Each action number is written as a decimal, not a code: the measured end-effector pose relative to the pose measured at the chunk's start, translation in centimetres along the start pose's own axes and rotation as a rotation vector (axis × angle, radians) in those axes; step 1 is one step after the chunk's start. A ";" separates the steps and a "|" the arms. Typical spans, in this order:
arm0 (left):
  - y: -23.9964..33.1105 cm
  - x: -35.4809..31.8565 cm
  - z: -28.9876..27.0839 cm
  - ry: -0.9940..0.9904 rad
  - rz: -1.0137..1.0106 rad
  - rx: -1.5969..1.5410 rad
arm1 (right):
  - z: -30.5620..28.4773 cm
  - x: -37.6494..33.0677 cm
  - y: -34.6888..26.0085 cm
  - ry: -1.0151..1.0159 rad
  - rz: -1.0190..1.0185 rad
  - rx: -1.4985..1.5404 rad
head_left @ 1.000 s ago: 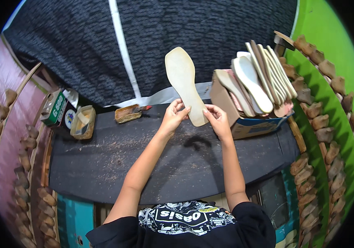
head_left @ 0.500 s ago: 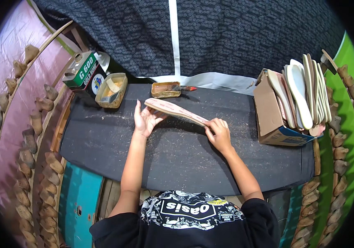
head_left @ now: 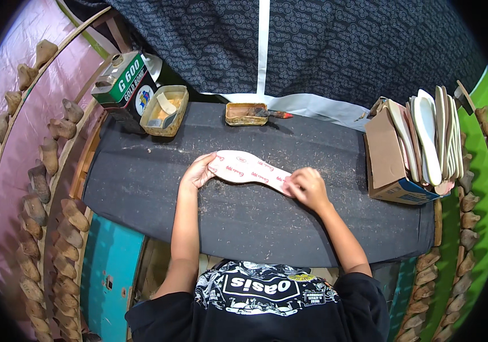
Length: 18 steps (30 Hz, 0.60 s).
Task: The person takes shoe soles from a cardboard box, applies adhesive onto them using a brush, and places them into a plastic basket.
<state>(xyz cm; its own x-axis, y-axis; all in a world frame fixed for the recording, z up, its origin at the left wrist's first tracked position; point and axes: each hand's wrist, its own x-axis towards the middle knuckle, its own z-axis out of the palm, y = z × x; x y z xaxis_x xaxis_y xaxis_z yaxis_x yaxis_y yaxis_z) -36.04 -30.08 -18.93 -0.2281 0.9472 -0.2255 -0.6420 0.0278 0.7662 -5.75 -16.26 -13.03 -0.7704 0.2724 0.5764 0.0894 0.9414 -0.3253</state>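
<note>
- The head view looks down at a dark work table (head_left: pixel 141 188) with dust and small bits on it.
- A pale insole (head_left: pixel 247 171) with red marks lies flat on the table, near the middle.
- The left hand (head_left: pixel 198 172) is at the 9 o'clock end of the insole. Its fingers are spread a little and curl on the edge of the wide end.
- The right hand (head_left: pixel 306 188) is at the 3 o'clock end. It is bent over the narrow end and presses it down.
- At 12 o'clock from the insole sits a small flat tin (head_left: pixel 245 114) with a brush (head_left: pixel 272 114) lying on it.
- At 10 o'clock there is a yellow tub (head_left: pixel 166 109), and a green can (head_left: pixel 123 80) stands just beside it.
- At 3 o'clock a cardboard box (head_left: pixel 389 157) holds many insoles (head_left: pixel 429 137) standing on their edges.
- Brown shoe forms (head_left: pixel 42 185) hang in rows down both sides.
</note>
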 end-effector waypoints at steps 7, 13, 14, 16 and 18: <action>1.5 -0.4 2.6 -0.019 -0.101 0.165 | 2.9 6.9 4.2 0.456 0.732 0.793; 2.4 -0.9 2.1 -0.089 -0.129 0.354 | 5.8 11.2 6.1 0.402 0.884 0.918; 2.6 -0.9 2.0 -0.093 -0.120 0.385 | 6.3 11.7 6.3 0.404 0.905 0.923; 2.7 -1.2 2.1 -0.076 -0.103 0.441 | 6.7 12.5 6.4 0.410 0.874 0.933; 2.4 -0.8 1.9 -0.074 -0.073 0.449 | 7.0 13.1 6.6 0.416 0.850 0.944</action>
<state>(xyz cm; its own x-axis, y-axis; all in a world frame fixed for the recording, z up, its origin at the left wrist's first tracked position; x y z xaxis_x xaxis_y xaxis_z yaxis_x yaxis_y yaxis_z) -36.00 -30.13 -15.72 -0.1306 0.9575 -0.2570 -0.2696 0.2152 0.9386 -19.67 -7.86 -12.93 -0.4302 0.9002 0.0670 -0.1555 -0.0008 -0.9878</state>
